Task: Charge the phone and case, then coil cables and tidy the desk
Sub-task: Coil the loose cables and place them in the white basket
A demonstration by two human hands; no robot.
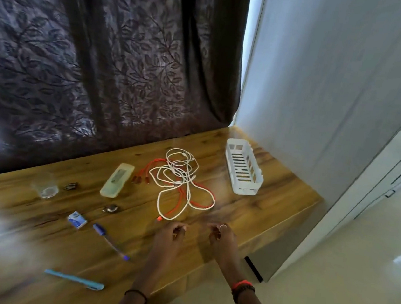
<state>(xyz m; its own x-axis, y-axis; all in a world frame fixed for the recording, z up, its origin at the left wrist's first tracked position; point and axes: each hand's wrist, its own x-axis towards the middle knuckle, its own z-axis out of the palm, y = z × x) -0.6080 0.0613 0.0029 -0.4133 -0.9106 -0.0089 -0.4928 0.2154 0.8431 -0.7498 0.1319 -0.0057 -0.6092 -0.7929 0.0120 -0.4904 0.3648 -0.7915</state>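
Two cables lie tangled mid-desk, a white cable [177, 174] looped over an orange cable [198, 203], well clear of both hands. Both look light, limp and floppy; judged easy to lift, but the loops interlock, so pulling one likely drags the other. Best hold, I'd say: the orange plug end [159, 218] nearest the left hand [171, 234], or the cluster of orange connectors [140, 180] by the pale case [116, 184]. Case lies flat left of the tangle, looks like soft translucent plastic, light, could be slick.

Left hand hovers just short of the plug end, fingers curled, nothing held. Right hand [222, 236] also loosely curled over the wooden desk [276, 206], ring on one finger, nothing visibly pinched, though motion blur makes that uncertain.

White slotted basket [243, 172] sits empty at the far right, near the wall. Pens, a glass and small dark items are scattered left.

Hard to read: no phone identifiable, no charger or socket in view. Lower left is smeared by blur; a dark object at that corner is cut off.
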